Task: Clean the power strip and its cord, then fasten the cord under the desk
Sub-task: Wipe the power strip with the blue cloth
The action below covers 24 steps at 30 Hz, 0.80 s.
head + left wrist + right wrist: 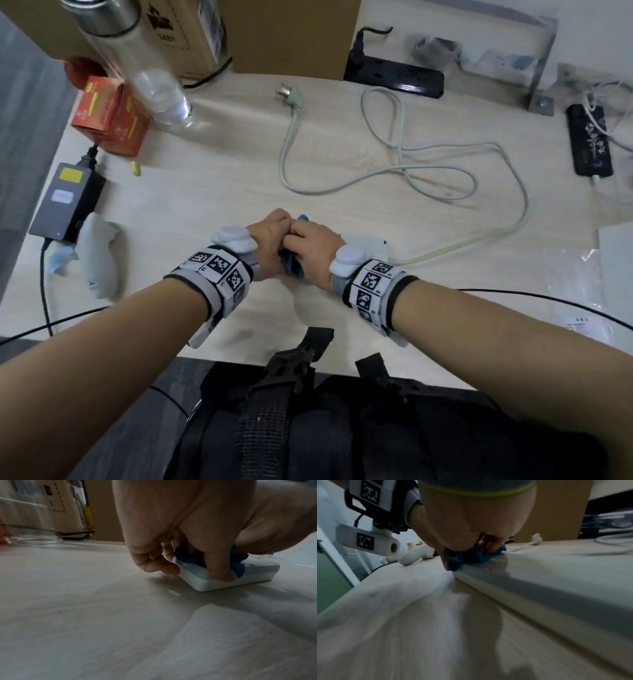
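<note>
A white power strip point(375, 248) lies flat on the pale wooden desk point(212, 192), mostly hidden under my wrists. My left hand point(270, 240) curls over its left end point(223, 585), thumb and fingers clamping it. My right hand point(313, 248) presses a bunched blue cloth point(292, 269) onto the strip's top point(556, 581); the cloth point(467, 558) sits under its curled fingers. The blue cloth point(187, 558) also shows beneath the left fingers. The pale cord point(404, 171) runs right from the strip, loops across the desk and ends in an unplugged plug point(289, 96).
A black power strip point(394, 73) and a cardboard box point(281, 31) stand at the back. Another black strip point(589, 140) lies far right. Left are a glass bottle point(150, 78), a red box point(109, 116), a grey adapter point(66, 202) and a white handle-shaped object point(99, 260).
</note>
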{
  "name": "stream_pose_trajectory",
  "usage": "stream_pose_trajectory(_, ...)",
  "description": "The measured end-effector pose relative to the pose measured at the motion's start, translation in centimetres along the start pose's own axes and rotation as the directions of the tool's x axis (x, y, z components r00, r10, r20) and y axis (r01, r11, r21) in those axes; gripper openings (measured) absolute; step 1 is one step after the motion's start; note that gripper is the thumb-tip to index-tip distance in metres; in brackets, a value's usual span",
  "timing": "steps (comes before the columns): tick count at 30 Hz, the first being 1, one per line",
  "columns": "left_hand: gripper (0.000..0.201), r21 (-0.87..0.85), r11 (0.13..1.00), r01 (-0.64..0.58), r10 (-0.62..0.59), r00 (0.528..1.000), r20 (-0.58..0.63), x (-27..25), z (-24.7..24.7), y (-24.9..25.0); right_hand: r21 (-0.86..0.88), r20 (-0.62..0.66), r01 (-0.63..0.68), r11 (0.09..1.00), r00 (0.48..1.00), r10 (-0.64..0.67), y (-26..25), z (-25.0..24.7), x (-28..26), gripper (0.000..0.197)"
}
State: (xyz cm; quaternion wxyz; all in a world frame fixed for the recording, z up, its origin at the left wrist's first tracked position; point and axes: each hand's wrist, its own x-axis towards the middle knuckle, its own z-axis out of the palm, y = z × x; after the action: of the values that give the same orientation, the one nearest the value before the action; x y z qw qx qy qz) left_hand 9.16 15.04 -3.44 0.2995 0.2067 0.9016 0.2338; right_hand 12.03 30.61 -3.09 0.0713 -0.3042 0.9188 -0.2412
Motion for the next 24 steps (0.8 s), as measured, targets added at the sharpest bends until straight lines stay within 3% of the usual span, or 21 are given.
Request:
stream_pose_trajectory(2, 0.047, -0.016, 1.0, -0.02, 0.019, 1.0, -0.017, 0.0, 0.2, -0.2, -0.036, 0.048, -0.015, 0.999, 0.999, 0.017, 0.0, -0.3, -0.8, 0.02)
stream_pose_trajectory(4, 0.063, -0.007, 1.0, -0.017, 0.017, 1.0, 0.01, -0.1, 0.2, -0.5, -0.071, 0.026, -0.003, 0.997, 1.0, 0.005, 1.6, -1.4, -3.3, 0.032)
stream_pose_trajectory(7, 0.086, 0.045, 0.999, -0.005, 0.003, 0.999, 0.046, -0.1, 0.1, -0.8, -0.132, -0.026, -0.007, 0.991, 1.0, 0.004, 5.7, -3.6, -8.2, 0.028)
stream_pose_trajectory(10, 0.088, 0.041, 0.999, -0.013, 0.011, 0.998, 0.054, -0.1, 0.0, -0.9, -0.076, -0.048, -0.041, 0.996, 0.998, 0.037, 9.5, -4.8, -12.3, 0.03)
stream_pose_trajectory(13, 0.087, 0.047, 0.999, -0.027, 0.025, 0.998, 0.05, 0.0, 0.0, -1.0, -0.069, 0.018, 0.01, 0.998, 1.0, -0.009, 10.3, -3.6, -13.7, 0.048)
stream_pose_trajectory(16, 0.085, 0.046, 0.999, -0.023, 0.021, 0.999, 0.049, 0.0, 0.0, -0.9, -0.045, 0.065, 0.135, 0.99, 0.989, -0.132, 9.3, -2.0, -12.4, 0.052)
stream_pose_trajectory(19, 0.082, 0.037, 0.999, -0.016, 0.014, 0.998, 0.059, 0.0, -0.1, -0.7, -0.012, 0.071, 0.194, 0.981, 0.979, -0.193, 6.3, -0.3, -8.7, 0.043)
stream_pose_trajectory(24, 0.054, 0.027, 0.999, -0.017, 0.016, 0.999, 0.037, -0.1, -0.2, -0.3, -0.009, 0.069, 0.213, 0.977, 0.975, -0.212, 0.8, 2.1, -3.3, 0.041)
